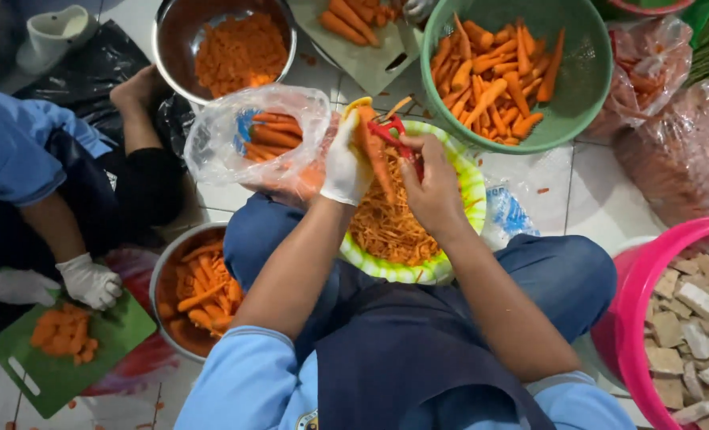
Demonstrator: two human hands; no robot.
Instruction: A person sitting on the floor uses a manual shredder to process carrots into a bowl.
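1. A wide green plastic colander [589, 95], top right, holds a heap of peeled orange carrots, well beyond the hands.
2. A bright pink plastic tub [627, 310] at the right edge is filled with pale cut blocks.
3. A round green-and-white striped plastic basin [472, 187] sits on the person's lap between the knees, with a pile of thin orange carrot peelings in it; both hands work directly above it.
4. A round steel bowl [167, 36] at the top holds finely chopped carrot; a second steel bowl [160, 275] at the left knee holds carrot pieces.
5. A clear plastic bag [227, 119] with unpeeled carrots lies just left of the basin, touching the gloved hand's side.
6. A green flat cutting board [123, 334] at lower left carries carrot slices, with a co-worker's white-gloved hand [90, 280] resting on its edge.
7. The left hand [345, 167], in a white glove, has its fingers curled tight round a long orange carrot [374, 151], held tilted over the basin.
8. The bare right hand [434, 187] has fingers pressed together, pinching a small red-handled peeler [394, 137] whose blade touches the carrot.
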